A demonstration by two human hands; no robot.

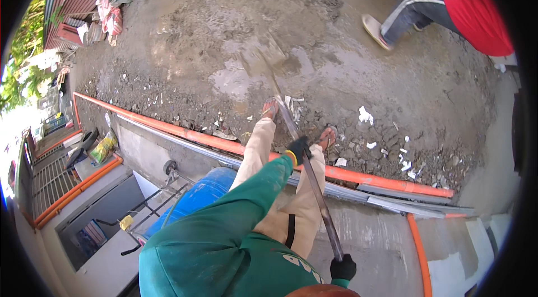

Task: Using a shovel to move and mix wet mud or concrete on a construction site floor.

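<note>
Two gloved hands on a shovel over wet ground

Left hand (pixel 298 149) wraps the shovel (pixel 291 129) shaft midway; right hand (pixel 342 268) seems closed round its top end, blade resting in mud.

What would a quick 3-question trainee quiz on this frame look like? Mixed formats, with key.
1. True or false: both gloved hands grip the shovel.
2. Which hand is farther down the handle, toward the blade? A left hand B right hand
3. What long thing runs across the ground by the sandalled feet?

Key: 1 true. 2 A. 3 The orange pipe.
</note>
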